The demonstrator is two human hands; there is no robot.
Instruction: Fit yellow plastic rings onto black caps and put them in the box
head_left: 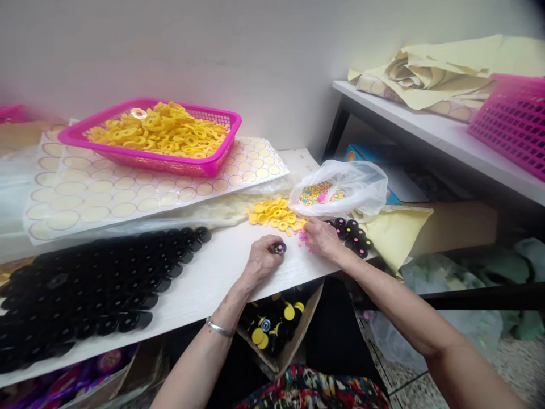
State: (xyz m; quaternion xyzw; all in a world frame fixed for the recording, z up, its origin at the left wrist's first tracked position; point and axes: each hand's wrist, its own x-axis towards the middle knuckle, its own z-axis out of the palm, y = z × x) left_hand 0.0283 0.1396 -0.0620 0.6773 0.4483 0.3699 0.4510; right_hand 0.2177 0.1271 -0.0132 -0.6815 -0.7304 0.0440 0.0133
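Observation:
My left hand (264, 257) is closed around a small black round piece (280, 247) with coloured dots on its face, held just above the white tabletop (217, 272). My right hand (322, 236) has its fingertips pressed together at a scatter of tiny pink beads (302, 238); what they pinch, if anything, is hidden. Just behind both hands lies a heap of yellow ring pieces (276, 215). A clear plastic bag (370, 184) full of multicoloured beads (319, 194) lies open behind the right hand. Beside that hand stand several black pieces (354, 234) with pink or yellow centres.
Rows of black round pieces (106, 272) fill the table's left side. Behind them, a pink basket (213, 166) of yellow rings rests on printed sheets (93, 199). A carton (293, 355) of black and yellow pieces sits below the front edge. A shelf (430, 128) stands at right.

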